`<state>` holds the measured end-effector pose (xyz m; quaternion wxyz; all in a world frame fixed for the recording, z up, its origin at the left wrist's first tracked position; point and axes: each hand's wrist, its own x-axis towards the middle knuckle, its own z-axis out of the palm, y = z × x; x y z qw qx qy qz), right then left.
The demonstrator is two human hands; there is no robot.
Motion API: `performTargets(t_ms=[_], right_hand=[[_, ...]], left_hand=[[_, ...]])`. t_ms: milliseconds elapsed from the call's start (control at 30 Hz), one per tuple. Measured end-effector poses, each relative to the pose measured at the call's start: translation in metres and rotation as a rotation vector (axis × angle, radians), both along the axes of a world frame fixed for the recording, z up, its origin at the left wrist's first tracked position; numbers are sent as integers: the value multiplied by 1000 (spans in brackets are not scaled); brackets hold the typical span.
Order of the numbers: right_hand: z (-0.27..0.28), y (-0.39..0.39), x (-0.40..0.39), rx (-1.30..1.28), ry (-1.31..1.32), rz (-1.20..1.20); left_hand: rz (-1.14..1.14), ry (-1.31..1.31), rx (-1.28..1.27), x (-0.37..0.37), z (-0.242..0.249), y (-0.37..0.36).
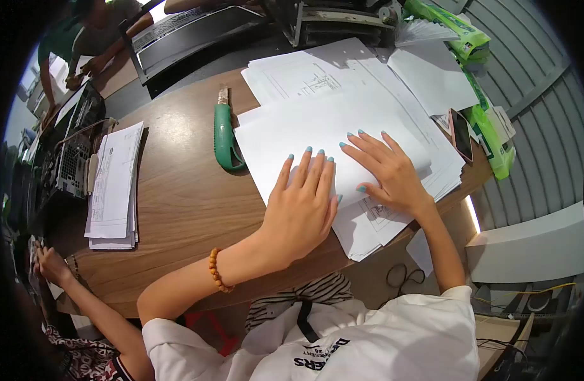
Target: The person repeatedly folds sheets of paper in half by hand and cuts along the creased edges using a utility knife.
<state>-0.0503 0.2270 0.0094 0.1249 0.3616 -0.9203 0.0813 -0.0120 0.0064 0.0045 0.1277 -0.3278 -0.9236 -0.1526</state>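
Both hands lie flat on a white sheet of paper (292, 120) that looks folded over, its right side curving up. My left hand (301, 206) has its fingers stretched out over the lower middle of the sheet. To its right, my right hand (390, 174) is spread near the curved edge. Under the sheet is a stack of printed drawings (441, 168), partly hidden. A green utility knife (223, 136) with a rusty-looking blade lies left of the paper, apart from both hands.
Folded printed papers (114, 184) lie at the desk's left. A phone (461, 134) and green packets (489, 136) sit at the right edge. A laptop (190, 44) stands at the back. A co-worker's hand (52, 265) is at lower left; other people are at upper left.
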Motion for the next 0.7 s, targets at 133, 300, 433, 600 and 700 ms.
performTargets(t_ms=[133, 300, 433, 600, 700], right_hand=[[0, -2, -4, 18, 23, -6], [-4, -2, -10, 27, 43, -14], [-7, -2, -13, 39, 49, -12], [-8, -1, -14, 43, 45, -12], [-7, -1, -13, 42, 33, -10]], left_hand=[[41, 2, -30, -9, -7, 3], [29, -19, -27, -17, -11, -1], [34, -43, -27, -19, -12, -1], [35, -42, -24, -20, -12, -1], [34, -38, -20, -20, -13, -1]])
